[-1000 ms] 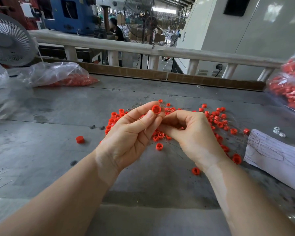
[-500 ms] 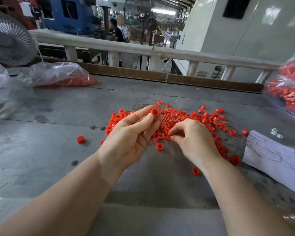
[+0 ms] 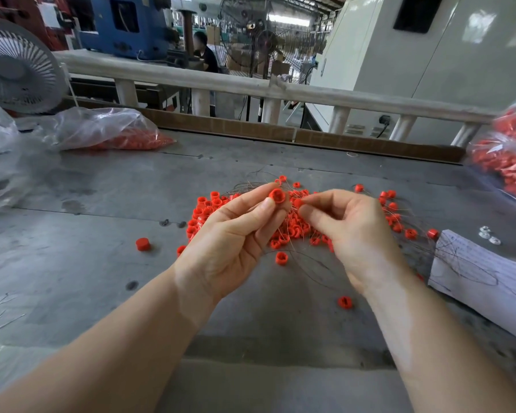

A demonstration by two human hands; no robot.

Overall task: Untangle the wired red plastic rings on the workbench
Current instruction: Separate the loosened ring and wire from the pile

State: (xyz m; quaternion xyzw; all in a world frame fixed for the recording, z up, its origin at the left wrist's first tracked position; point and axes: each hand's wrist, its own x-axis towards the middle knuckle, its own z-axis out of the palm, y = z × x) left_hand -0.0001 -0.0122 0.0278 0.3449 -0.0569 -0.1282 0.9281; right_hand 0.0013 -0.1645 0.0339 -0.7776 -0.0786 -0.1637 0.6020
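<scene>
Pinching ring (image 3: 277, 195) in left grip (image 3: 236, 236) | right grip (image 3: 349, 231) risen, pinching wire

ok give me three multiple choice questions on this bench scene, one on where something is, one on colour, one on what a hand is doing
1. Where does the lone ring lie relative to the ring pile?
A. left of it
B. on the paper
C. inside a bag

2. What colour are the rings?
A. blue
B. red
C. white

3. What is the left hand doing?
A. lying flat on the workbench
B. pinching one ring
C. holding the fan

Answers:
1 A, it sits alone on bare bench, left of the heap.
2 B, every ring in the pile is red.
3 B, thumb and fingertips hold a single ring above the pile, while the right hand pinches something small beside it.
</scene>
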